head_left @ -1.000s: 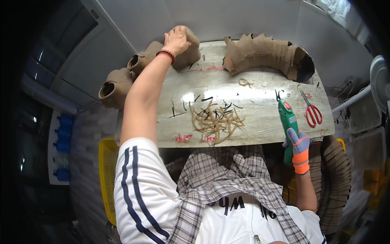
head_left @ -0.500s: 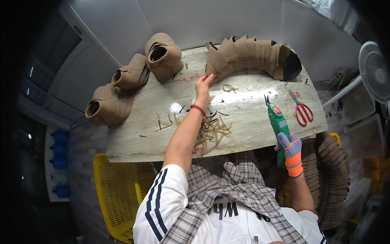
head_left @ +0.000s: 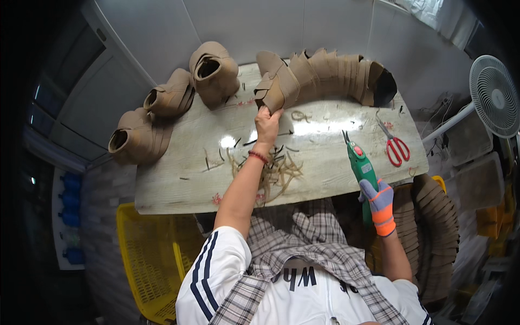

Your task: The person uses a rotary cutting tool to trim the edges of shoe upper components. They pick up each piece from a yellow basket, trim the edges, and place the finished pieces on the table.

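Note:
My bare left hand [head_left: 267, 125] is closed on the near edge of a brown shoe upper [head_left: 278, 85], at the left end of a curved row of nested shoe uppers [head_left: 330, 76]. Gripped in my gloved right hand [head_left: 377, 203] is a green cordless electric scissors [head_left: 362, 162], its dark blades pointing away over the table's right part. Beside it lie red-handled scissors [head_left: 398, 150], their blades toward the far side. Under my left forearm a heap of tan trimmed strips [head_left: 283, 176] lies on the table, partly hidden by the arm.
Several stacked brown uppers [head_left: 214, 81] stand along the table's [head_left: 173, 189] left and far edge. A yellow basket [head_left: 146, 260] is below at left. More nested uppers [head_left: 433, 233] hang low at right. A white fan [head_left: 494, 97] stands at the far right.
My left hand has drawn the end upper away from the row, tipping it upright and slightly left. The electric scissors stay in my right hand; the whole view has shifted slightly.

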### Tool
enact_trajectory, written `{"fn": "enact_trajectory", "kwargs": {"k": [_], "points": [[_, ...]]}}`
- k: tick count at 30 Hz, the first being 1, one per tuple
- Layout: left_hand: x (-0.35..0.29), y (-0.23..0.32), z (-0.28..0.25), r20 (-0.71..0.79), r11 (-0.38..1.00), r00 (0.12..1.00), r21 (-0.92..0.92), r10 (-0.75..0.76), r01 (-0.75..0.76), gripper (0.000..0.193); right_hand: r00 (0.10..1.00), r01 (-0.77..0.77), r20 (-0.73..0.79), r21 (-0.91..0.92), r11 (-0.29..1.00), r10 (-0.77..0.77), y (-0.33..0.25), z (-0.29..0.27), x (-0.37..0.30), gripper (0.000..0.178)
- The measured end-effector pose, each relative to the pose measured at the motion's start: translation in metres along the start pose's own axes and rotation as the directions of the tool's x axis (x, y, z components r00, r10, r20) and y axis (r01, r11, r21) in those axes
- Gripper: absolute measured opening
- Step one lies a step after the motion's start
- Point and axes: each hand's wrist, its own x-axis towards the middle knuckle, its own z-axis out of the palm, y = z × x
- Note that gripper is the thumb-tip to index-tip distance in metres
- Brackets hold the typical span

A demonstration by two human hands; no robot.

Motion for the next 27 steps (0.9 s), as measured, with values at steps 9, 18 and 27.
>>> {"fn": "enact_trajectory", "kwargs": {"k": [9,18,27], "points": [[-0.104,0.085,-0.096,0.165,0.377,0.837,-0.836,-0.522,0.399,0.027,0.964,0.267,0.105,-0.408,0.873,-0.245,0.009,0.042,-0.022,0.052],[-0.126,0.136,-0.121,0.150,0.365,0.870,-0.865,-0.469,0.346,0.025,0.919,0.384,0.233,-0.332,0.862,-0.319,-0.008,0.060,-0.054,0.053],[-0.147,0.155,-0.099,0.097,0.573,0.938,-0.769,-0.332,0.282,0.025,0.945,0.301,0.210,-0.258,0.918,-0.251,-0.027,0.066,-0.070,0.050]]}}
